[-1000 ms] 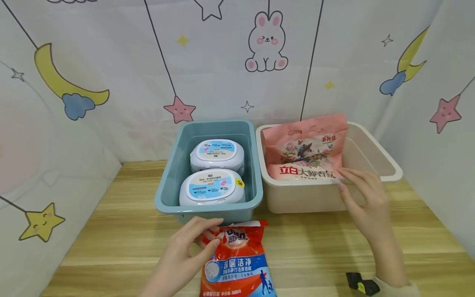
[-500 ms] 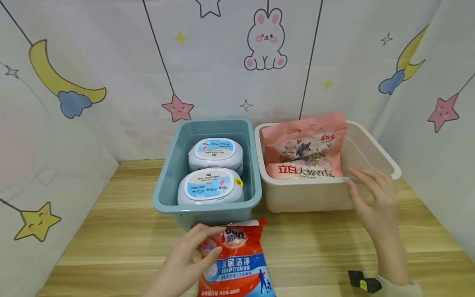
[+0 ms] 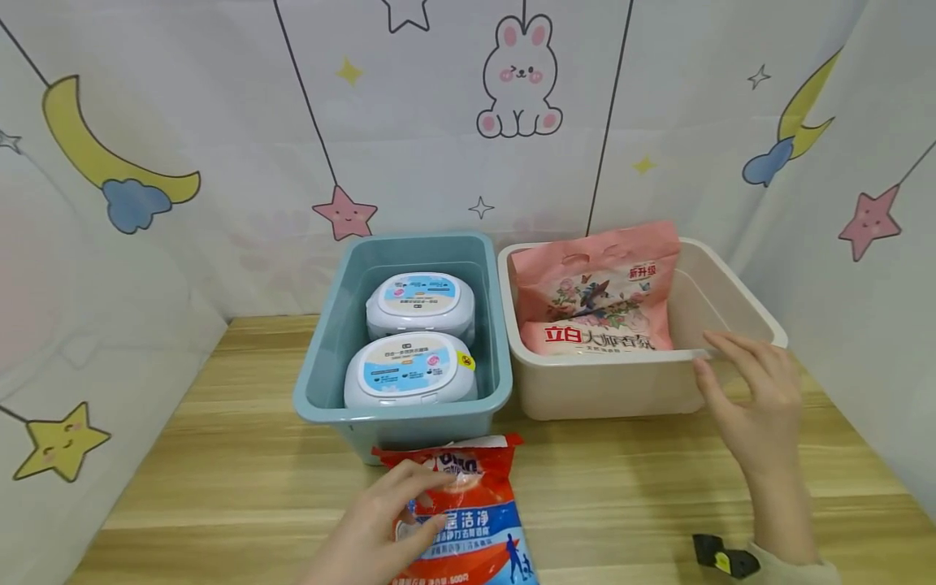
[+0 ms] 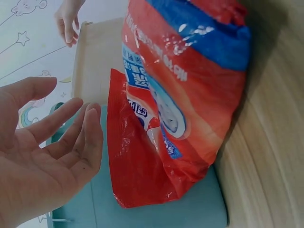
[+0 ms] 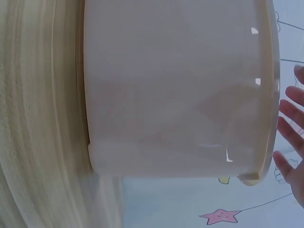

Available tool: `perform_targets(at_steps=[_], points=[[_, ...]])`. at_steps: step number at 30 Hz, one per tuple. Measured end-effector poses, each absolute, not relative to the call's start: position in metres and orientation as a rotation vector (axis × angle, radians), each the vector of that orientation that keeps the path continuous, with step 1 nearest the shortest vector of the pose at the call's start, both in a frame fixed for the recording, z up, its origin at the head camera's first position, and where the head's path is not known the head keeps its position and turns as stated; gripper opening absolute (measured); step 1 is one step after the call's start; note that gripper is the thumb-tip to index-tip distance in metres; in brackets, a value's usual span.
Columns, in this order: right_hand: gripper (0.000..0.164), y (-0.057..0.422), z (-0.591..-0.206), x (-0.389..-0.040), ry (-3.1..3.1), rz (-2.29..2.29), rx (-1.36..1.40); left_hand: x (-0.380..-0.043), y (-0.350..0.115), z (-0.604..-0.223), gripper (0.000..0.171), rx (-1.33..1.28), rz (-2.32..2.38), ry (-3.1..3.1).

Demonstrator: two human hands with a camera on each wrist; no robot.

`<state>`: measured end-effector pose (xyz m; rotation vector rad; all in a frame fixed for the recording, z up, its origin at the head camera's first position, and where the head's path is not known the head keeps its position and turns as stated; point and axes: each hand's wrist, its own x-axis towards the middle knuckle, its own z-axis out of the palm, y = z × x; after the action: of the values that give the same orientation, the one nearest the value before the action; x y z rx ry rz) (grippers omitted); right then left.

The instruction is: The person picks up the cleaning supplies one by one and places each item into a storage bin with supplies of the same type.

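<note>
My left hand [image 3: 387,516] hovers over the upper left of a red and blue laundry detergent bag [image 3: 483,524] lying on the table. In the left wrist view, that hand [image 4: 52,152] has loosely bent fingers, and a gap separates them from the detergent bag [image 4: 199,95]. My right hand [image 3: 760,398] is at the front rim of the beige basin [image 3: 614,390], towards its right end. Its fingers look relaxed and hold nothing; contact with the rim is unclear. A pink detergent bag [image 3: 600,301] leans inside this basin. In the right wrist view the right hand [image 5: 295,123] is partly cut off.
A blue basin [image 3: 431,431] stands left of the beige one, holding two white lidded boxes [image 3: 411,374], one behind the other. The wooden table [image 3: 190,487] meets a printed curtain [image 3: 409,146] at the back. A black clip [image 3: 724,559] sits by my right wrist.
My left hand has come rightward and a little down over the red detergent bag. My right hand has drawn away from the pink bag, rightward along the beige basin's rim. The view shifted slightly.
</note>
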<state>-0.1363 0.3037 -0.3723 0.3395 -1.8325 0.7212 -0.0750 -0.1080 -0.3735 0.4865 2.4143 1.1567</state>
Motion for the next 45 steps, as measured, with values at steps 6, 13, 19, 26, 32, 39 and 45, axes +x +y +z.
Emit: perform_targets(at_steps=[6,13,19,26,32,39,45], points=[[0.057,0.307,-0.373,-0.137,-1.845,0.716,0.338,-0.072,-0.106,-0.38,0.045,0.536,1.058,2.459],[0.063,0.309,-0.374,-0.136,-1.859,0.69,0.317,-0.071,-0.106,-0.385,0.045,0.572,0.978,2.475],[0.065,0.312,-0.377,-0.135,-1.907,0.678,0.281,-0.071,-0.107,-0.39,0.043,0.64,0.923,2.469],[0.065,0.315,-0.38,-0.136,-1.906,0.671,0.259,-0.071,-0.103,-0.393,0.042,0.67,0.816,2.453],[0.065,0.311,-0.38,-0.137,-1.902,0.676,0.261,-0.068,-0.099,-0.393,0.042,0.665,0.728,2.471],[0.066,0.306,-0.378,-0.136,-1.883,0.693,0.266,-0.067,-0.098,-0.396,0.044,0.732,0.661,2.507],[0.062,0.311,-0.383,-0.138,-1.893,0.689,0.246,-0.066,-0.098,-0.399,0.045,0.786,0.598,2.52]])
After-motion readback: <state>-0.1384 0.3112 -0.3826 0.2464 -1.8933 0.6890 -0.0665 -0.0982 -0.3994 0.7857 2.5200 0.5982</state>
